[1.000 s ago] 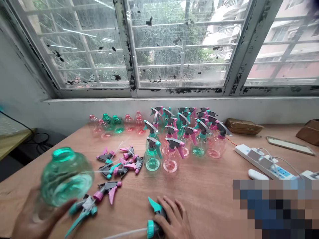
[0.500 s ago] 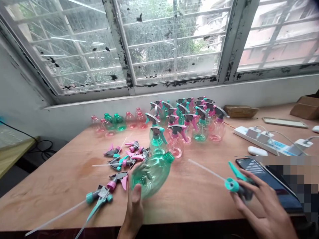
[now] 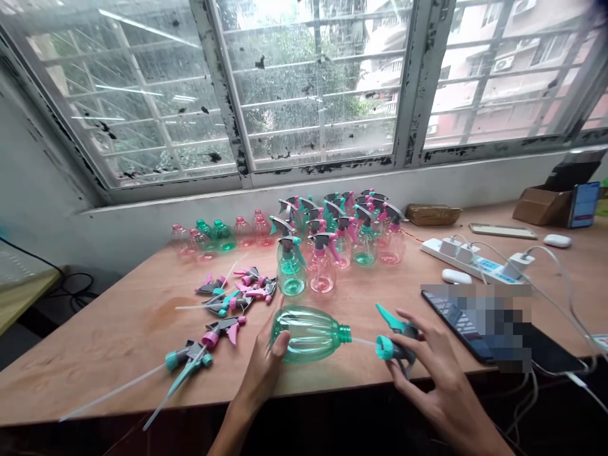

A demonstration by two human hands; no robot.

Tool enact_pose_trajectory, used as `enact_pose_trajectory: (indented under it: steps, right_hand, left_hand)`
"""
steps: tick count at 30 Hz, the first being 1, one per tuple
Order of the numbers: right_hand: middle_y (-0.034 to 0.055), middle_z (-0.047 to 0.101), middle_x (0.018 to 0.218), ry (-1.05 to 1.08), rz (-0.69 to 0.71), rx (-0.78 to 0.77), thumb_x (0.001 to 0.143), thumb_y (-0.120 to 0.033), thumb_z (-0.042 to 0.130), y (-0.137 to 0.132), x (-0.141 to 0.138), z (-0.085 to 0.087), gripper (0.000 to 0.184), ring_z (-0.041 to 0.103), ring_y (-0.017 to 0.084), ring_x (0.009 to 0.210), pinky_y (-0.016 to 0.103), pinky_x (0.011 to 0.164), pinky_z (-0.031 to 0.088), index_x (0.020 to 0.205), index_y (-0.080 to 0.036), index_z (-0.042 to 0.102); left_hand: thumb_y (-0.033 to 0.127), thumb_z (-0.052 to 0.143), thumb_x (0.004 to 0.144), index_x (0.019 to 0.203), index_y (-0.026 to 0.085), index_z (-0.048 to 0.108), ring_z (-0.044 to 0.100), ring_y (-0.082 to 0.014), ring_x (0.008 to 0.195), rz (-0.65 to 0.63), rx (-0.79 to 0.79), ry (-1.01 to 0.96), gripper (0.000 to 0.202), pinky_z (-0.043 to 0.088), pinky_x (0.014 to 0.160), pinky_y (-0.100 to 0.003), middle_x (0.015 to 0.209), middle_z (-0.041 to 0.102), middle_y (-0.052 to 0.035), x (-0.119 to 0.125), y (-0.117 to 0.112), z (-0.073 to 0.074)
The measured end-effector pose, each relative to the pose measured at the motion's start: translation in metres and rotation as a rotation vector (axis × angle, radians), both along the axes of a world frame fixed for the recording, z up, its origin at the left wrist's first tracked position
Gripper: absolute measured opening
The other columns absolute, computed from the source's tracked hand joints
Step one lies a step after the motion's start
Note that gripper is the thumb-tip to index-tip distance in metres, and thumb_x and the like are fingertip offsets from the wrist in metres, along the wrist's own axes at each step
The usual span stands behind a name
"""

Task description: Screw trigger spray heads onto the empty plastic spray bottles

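My left hand [image 3: 266, 361] is closed around the base of a clear green bottle [image 3: 308, 335], which lies sideways with its mouth to the right. My right hand [image 3: 434, 364] grips a grey and teal spray head [image 3: 396, 345] by its body, the collar facing the bottle. The spray head's thin white tube [image 3: 363, 341] reaches to the bottle's mouth and its tip seems to be inside. A gap remains between collar and neck. Left of the bottle lie several loose pink and teal spray heads [image 3: 223, 332].
Upright spray bottles [image 3: 323, 272] with heads fitted stand in a group behind my hands. Several headless bottles [image 3: 221, 235] are by the wall. On the right are a power strip [image 3: 475, 263], a phone [image 3: 456, 323], cables and a cardboard box [image 3: 539, 206].
The bottle has turned from tilted up to nearly level. My right hand has brought the spray head leftward, and its tube now meets the bottle's mouth. The view has shifted right.
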State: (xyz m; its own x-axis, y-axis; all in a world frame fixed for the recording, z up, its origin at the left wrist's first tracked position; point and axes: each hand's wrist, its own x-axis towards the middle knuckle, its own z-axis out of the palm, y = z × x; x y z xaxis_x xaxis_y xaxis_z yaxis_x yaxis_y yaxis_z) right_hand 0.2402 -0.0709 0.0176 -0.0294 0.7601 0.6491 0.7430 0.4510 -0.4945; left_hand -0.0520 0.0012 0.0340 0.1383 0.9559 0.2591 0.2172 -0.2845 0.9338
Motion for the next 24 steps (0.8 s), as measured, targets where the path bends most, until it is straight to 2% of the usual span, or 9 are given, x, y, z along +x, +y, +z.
enact_pose_trajectory:
  steps: [2,5,8,10,12,16,19,22,24]
  right_hand:
    - [0.0099,0.052,0.141,-0.063,0.100,-0.022,0.089,-0.021,0.060,0.013,-0.012,0.014,0.028,0.047,0.035,0.130,0.051,0.104,0.046,0.116,-0.027,0.063]
    - [0.0080,0.059,0.133,-0.221,0.278,-0.153,0.087,-0.014,0.060,0.038,-0.025,0.051,0.021,0.050,0.030,0.125,0.044,0.101,0.049,0.105,-0.024,0.065]
    - [0.0057,0.069,0.102,-0.339,0.346,-0.248,0.088,-0.017,0.061,0.056,-0.031,0.084,0.007,0.060,0.027,0.104,0.039,0.087,0.054,0.092,-0.023,0.063]
    - [0.0074,0.069,0.105,-0.378,0.344,-0.247,0.089,-0.021,0.061,0.056,-0.031,0.092,0.002,0.061,0.029,0.106,0.041,0.089,0.053,0.090,-0.022,0.062]
    - [0.0113,0.063,0.129,-0.326,0.357,-0.231,0.091,-0.023,0.059,0.048,-0.030,0.085,0.003,0.058,0.030,0.120,0.043,0.099,0.048,0.092,-0.021,0.061]
    - [0.0137,0.054,0.143,-0.097,0.333,-0.228,0.093,-0.028,0.056,0.031,-0.023,0.041,0.011,0.057,0.029,0.126,0.041,0.101,0.048,0.101,-0.022,0.060]
    - [0.0148,0.046,0.151,0.016,0.340,-0.182,0.096,-0.039,0.054,0.030,-0.017,0.008,0.029,0.047,0.032,0.137,0.047,0.109,0.043,0.120,-0.023,0.058]
    - [0.0183,0.044,0.153,-0.028,0.375,-0.119,0.082,-0.057,0.071,0.035,-0.015,-0.012,0.075,0.046,0.038,0.138,0.051,0.108,0.045,0.143,-0.022,0.044]
    - [0.0154,0.050,0.150,-0.047,0.360,-0.089,0.084,-0.051,0.072,0.036,-0.017,-0.016,0.069,0.052,0.035,0.134,0.046,0.106,0.048,0.143,-0.025,0.046]
  left_hand:
    - [0.063,0.051,0.090,0.147,0.017,0.047,0.038,-0.0350,0.144,0.005,0.026,0.019,0.074,0.026,0.121,-0.046,0.152,0.050,-0.0125,0.002,0.000,0.003]
    - [0.063,0.047,0.092,0.143,0.017,0.052,0.044,-0.0340,0.141,0.102,0.041,-0.022,0.069,0.030,0.119,-0.045,0.147,0.055,-0.0124,0.003,0.000,0.008]
    - [0.062,0.042,0.095,0.138,0.017,0.056,0.053,-0.0322,0.133,0.153,0.023,-0.069,0.064,0.040,0.112,-0.042,0.138,0.063,-0.0110,0.001,0.000,0.010]
    - [0.061,0.041,0.096,0.137,0.017,0.055,0.056,-0.0302,0.129,0.146,-0.001,-0.097,0.062,0.042,0.110,-0.040,0.136,0.064,-0.0101,-0.001,0.000,0.009]
    - [0.061,0.039,0.097,0.138,0.017,0.055,0.056,-0.0285,0.129,0.118,-0.036,-0.134,0.062,0.041,0.111,-0.038,0.137,0.063,-0.0097,-0.002,0.001,0.005]
    - [0.061,0.042,0.096,0.138,0.018,0.054,0.056,-0.0305,0.128,0.037,-0.045,-0.120,0.062,0.040,0.112,-0.041,0.137,0.063,-0.0106,0.004,-0.005,-0.001]
    - [0.059,0.043,0.096,0.139,0.020,0.054,0.057,-0.0311,0.126,0.018,-0.043,-0.089,0.059,0.043,0.109,-0.040,0.136,0.064,-0.0090,0.015,-0.013,0.000]
    - [0.058,0.044,0.097,0.140,0.020,0.053,0.057,-0.0314,0.125,-0.002,-0.059,-0.076,0.058,0.045,0.107,-0.040,0.134,0.065,-0.0083,0.020,-0.017,0.000]
    - [0.059,0.045,0.096,0.141,0.020,0.052,0.057,-0.0321,0.126,-0.008,-0.073,-0.084,0.060,0.044,0.109,-0.041,0.133,0.066,-0.0089,0.019,-0.017,-0.003]
